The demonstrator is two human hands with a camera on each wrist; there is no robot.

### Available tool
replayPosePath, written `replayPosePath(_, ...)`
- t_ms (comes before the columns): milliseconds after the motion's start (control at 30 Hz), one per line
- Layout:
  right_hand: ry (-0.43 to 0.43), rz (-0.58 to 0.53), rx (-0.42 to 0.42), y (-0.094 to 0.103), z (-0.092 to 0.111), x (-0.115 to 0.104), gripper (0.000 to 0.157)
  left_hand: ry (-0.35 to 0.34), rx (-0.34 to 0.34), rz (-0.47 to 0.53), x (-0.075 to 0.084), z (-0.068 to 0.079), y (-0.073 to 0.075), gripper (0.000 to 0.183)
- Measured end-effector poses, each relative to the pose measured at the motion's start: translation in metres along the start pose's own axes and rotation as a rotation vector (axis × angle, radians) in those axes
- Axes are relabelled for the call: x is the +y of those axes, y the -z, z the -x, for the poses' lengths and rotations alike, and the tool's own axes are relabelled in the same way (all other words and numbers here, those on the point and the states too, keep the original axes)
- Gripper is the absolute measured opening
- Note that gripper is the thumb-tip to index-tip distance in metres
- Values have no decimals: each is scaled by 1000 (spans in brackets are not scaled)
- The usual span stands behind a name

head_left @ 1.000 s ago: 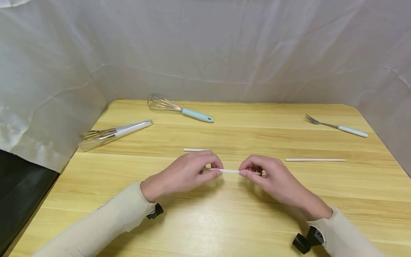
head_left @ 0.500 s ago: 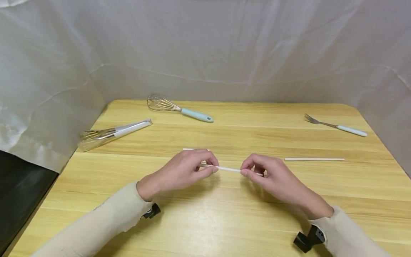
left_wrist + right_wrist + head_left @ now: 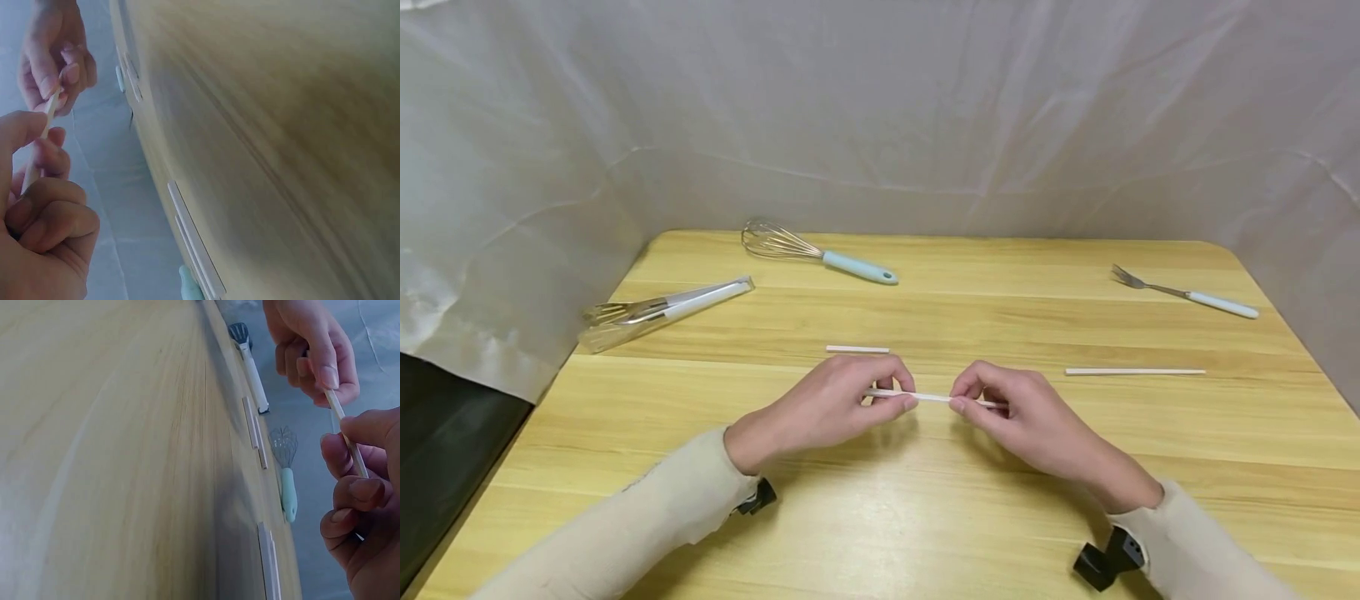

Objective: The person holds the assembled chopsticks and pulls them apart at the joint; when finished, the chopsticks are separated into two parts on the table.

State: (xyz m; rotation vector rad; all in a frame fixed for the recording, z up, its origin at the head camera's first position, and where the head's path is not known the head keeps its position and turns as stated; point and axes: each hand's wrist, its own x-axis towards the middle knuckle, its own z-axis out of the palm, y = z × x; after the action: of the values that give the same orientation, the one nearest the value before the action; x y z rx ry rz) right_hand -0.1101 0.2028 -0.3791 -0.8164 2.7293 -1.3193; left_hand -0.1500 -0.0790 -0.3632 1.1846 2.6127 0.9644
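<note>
A thin pale chopstick (image 3: 932,397) is held nearly level above the wooden table, spanning both hands. My left hand (image 3: 829,410) pinches it between thumb and fingers towards its left part. Opposite, my right hand (image 3: 1033,421) pinches the right part, leaving a short bare stretch between the hands. In the left wrist view the chopstick (image 3: 52,106) runs from one hand to the other. Fingers cover much of its length. Behind the left hand lies a short pale stick piece (image 3: 857,349). A longer pale chopstick (image 3: 1135,372) rests beyond the right hand.
A whisk (image 3: 857,267) with a light blue handle lies near the table's back edge. Metal tongs (image 3: 707,300) with white handles lie at the left. A fork (image 3: 1222,306) lies at the back right. Grey cloth (image 3: 925,108) hangs around the table (image 3: 880,533).
The left hand shifted left, then came slightly back. My right hand has moved left, so the bare stretch is shorter than half a second ago. The short stick piece is now more visible.
</note>
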Motion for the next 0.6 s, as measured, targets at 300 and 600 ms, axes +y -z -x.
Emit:
replayPosePath(300, 2, -4, 1, -5, -2, -3, 4, -2, 16, 20, 1, 0, -3, 8)
replayPosePath(600, 40, -43, -20, -3, -1, -2, 6, 4, 7, 22, 2, 2, -1, 6)
